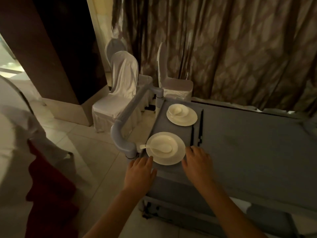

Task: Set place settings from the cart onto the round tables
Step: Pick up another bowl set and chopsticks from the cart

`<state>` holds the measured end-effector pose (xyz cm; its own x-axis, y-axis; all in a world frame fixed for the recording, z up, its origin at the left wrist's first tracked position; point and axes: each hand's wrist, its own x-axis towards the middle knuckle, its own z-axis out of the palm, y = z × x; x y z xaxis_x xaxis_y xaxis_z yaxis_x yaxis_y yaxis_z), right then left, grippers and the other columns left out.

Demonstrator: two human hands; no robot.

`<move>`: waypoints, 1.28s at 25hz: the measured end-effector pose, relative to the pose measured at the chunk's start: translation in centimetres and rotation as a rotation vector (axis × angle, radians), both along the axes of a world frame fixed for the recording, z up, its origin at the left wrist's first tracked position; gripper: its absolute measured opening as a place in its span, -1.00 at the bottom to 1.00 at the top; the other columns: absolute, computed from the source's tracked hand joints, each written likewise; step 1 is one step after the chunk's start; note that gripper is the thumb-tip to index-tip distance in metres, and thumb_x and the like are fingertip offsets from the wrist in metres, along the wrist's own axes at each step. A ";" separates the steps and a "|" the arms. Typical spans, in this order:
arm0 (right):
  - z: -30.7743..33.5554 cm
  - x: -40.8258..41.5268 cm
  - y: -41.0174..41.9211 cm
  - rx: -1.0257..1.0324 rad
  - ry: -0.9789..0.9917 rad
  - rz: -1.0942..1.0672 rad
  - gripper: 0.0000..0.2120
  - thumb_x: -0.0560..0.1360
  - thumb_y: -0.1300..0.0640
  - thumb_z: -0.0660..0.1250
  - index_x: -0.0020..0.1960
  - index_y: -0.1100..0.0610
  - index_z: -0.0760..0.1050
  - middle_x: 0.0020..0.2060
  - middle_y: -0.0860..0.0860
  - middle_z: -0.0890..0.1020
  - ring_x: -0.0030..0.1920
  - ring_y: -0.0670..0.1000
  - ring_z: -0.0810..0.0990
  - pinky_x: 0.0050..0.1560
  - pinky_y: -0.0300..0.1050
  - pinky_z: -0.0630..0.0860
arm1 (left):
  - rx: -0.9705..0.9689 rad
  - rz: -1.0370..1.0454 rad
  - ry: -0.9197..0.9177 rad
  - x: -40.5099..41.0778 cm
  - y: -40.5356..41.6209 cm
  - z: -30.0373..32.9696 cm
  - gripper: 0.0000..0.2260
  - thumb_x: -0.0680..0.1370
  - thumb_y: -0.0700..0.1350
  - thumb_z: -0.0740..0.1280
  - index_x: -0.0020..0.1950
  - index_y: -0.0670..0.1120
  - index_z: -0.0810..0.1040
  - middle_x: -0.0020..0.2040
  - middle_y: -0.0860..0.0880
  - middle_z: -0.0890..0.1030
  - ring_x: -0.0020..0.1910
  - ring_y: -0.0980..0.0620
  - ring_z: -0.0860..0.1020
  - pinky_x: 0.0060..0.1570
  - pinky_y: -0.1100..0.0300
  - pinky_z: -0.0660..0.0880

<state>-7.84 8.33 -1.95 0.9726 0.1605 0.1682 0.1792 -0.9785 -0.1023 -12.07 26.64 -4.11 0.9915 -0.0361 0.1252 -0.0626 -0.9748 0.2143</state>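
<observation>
Two place settings stand on the grey cart (240,143). The near one is a white plate (178,158) bearing a bowl (161,143) with a ceramic spoon (155,147) across it. The far plate (188,120) carries a smaller bowl (178,109) with a spoon in it. My left hand (139,170) lies at the near plate's left front edge, fingers relaxed, fingertips just at the rim. My right hand (198,161) is at the plate's right edge, fingers loosely bent beside the rim. Neither hand holds anything.
The cart's grey handle bar (127,117) runs along its left end. White-covered chairs (120,93) stand beyond it, before patterned curtains (223,48). A dark pillar (56,54) rises at left. A white and red cloth (42,177) hangs at the lower left.
</observation>
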 end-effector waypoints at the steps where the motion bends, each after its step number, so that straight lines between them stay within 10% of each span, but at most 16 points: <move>1: -0.6 1.1 -0.7 -0.013 0.035 -0.004 -0.69 0.49 0.04 0.27 0.20 0.13 0.46 0.13 0.09 0.55 0.16 0.13 0.50 0.06 0.03 0.46 | 0.003 0.008 0.018 0.6 -0.1 -0.4 -0.57 0.56 0.08 0.15 0.39 -0.04 0.33 0.34 -0.02 0.47 0.33 -0.01 0.41 0.34 0.06 0.28; 8: -4.6 6.5 -4.2 0.013 0.251 0.005 -0.53 0.53 -0.04 0.24 0.36 0.16 0.29 0.30 0.11 0.41 0.29 0.10 0.39 0.21 -0.06 0.41 | -0.178 0.231 0.115 3.4 -1.8 -3.5 -0.65 0.55 0.04 0.19 0.31 -0.01 0.42 0.23 -0.03 0.55 0.22 0.00 0.51 0.22 0.09 0.42; 19: -6.5 11.8 -5.4 0.220 0.633 -0.004 -0.76 0.43 -0.01 0.34 -0.14 0.18 0.44 -0.19 0.09 0.57 -0.04 0.12 0.62 -0.18 -0.12 0.46 | -0.897 0.822 0.229 6.9 -5.2 -3.8 -0.88 0.57 -0.14 0.23 0.02 -0.12 0.54 -0.28 -0.01 0.59 -0.35 0.10 0.57 -0.43 0.33 0.47; 32: -7.0 13.0 -9.3 0.273 0.793 0.046 -0.78 0.42 0.10 0.36 -0.02 0.24 0.54 -0.09 0.15 0.64 -0.16 0.08 0.60 -0.31 -0.20 0.44 | -1.165 0.917 0.261 7.8 -4.3 -3.7 -0.87 0.53 -0.22 0.28 -0.20 -0.05 0.52 -0.29 -0.08 0.59 -0.41 0.08 0.60 -0.46 0.33 0.56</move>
<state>5.16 -1.01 -9.00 0.8124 0.2561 -0.5239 -0.0064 -0.8944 -0.4472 -4.27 22.36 -7.76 0.6132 0.5839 -0.5321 0.6179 0.0651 0.7835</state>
